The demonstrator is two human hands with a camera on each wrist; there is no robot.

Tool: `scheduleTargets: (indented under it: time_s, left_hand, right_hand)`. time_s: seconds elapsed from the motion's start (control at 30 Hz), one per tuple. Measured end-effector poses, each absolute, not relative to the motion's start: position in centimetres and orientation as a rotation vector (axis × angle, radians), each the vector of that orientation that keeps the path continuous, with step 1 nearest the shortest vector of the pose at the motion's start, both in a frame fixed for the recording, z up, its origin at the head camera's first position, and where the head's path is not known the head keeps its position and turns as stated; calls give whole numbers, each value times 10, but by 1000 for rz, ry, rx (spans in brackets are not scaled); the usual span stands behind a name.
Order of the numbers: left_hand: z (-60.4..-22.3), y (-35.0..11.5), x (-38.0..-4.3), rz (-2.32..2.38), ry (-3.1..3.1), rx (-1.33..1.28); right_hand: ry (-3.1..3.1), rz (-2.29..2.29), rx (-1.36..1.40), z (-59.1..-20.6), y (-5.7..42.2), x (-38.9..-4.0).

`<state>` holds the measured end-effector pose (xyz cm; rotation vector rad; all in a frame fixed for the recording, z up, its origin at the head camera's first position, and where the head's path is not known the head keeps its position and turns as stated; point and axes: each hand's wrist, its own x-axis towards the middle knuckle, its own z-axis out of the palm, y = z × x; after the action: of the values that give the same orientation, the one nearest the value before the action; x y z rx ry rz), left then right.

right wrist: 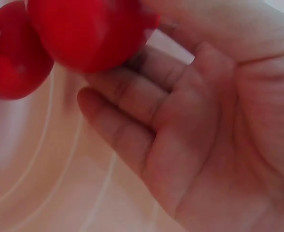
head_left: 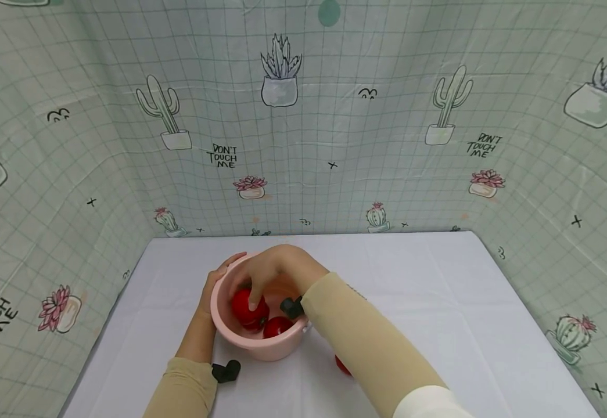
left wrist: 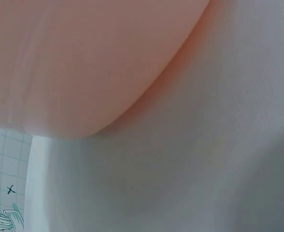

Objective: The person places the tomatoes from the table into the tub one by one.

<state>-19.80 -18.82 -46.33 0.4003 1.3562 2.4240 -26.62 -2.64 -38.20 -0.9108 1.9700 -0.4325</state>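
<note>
Head: pink bowl (head_left: 273, 349) on white tabletop (head_left: 408, 278); left hand (head_left: 213, 285) against its outer left side, fingertips near the far rim; cannot tell how far that grip is curled
Right hand (head_left: 273, 268) down inside the bowl, grip holding a tomato (head_left: 239, 307), thumb over its top; second tomato (head_left: 276, 328) in the bowl, nearer the viewer
Something red (head_left: 342, 366) on the tabletop, right of the bowl, partly hidden by the right sleeve (head_left: 371, 337); cactus-print curtain (head_left: 329, 133) behind

Left wrist: bowl's outer wall close up, shadow along its lower curve; strip of curtain at lower left

Right wrist: held tomato at the fingertips, fingers bent behind it, palm clear of it; another tomato, green stem showing, beside it at left; bowl's ringed inner wall below, blurred
</note>
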Motion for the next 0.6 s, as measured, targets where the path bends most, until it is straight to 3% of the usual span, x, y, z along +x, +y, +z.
scheduleTargets:
  time_s: [0.6]
  left_hand:
    - [-478,-193,-205,2398,1393,392]
  right_hand:
    - [1986,-436,-1060,-377,-18,-271]
